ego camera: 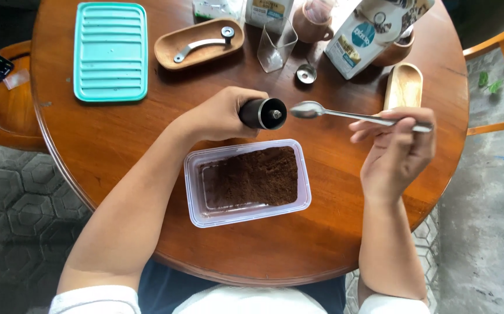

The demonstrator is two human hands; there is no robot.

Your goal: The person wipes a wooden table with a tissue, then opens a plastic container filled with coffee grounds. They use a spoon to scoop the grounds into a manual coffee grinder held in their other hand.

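While the left hand (220,113) wraps around a dark hand grinder (262,113) tipped on its side above a clear plastic tub (197,197), the right hand (394,154) pinches a metal spoon (345,115) by its handle, the bowl poised just beside the grinder's open end. Brown ground coffee (259,175) already fills most of the tub, heaped toward its right side, while the left end shows bare plastic; judging by that, much of the emptying looks done, though whether grounds remain inside the grinder cannot be told. Both grips are pressed closed on what they hold. On the round wooden counter (118,151) beyond sit a teal lid (110,51), a wooden tray (170,52) holding a crank handle (202,43), a clear glass beaker (276,46), a coffee bag (357,40) and a small wooden dish (403,84).
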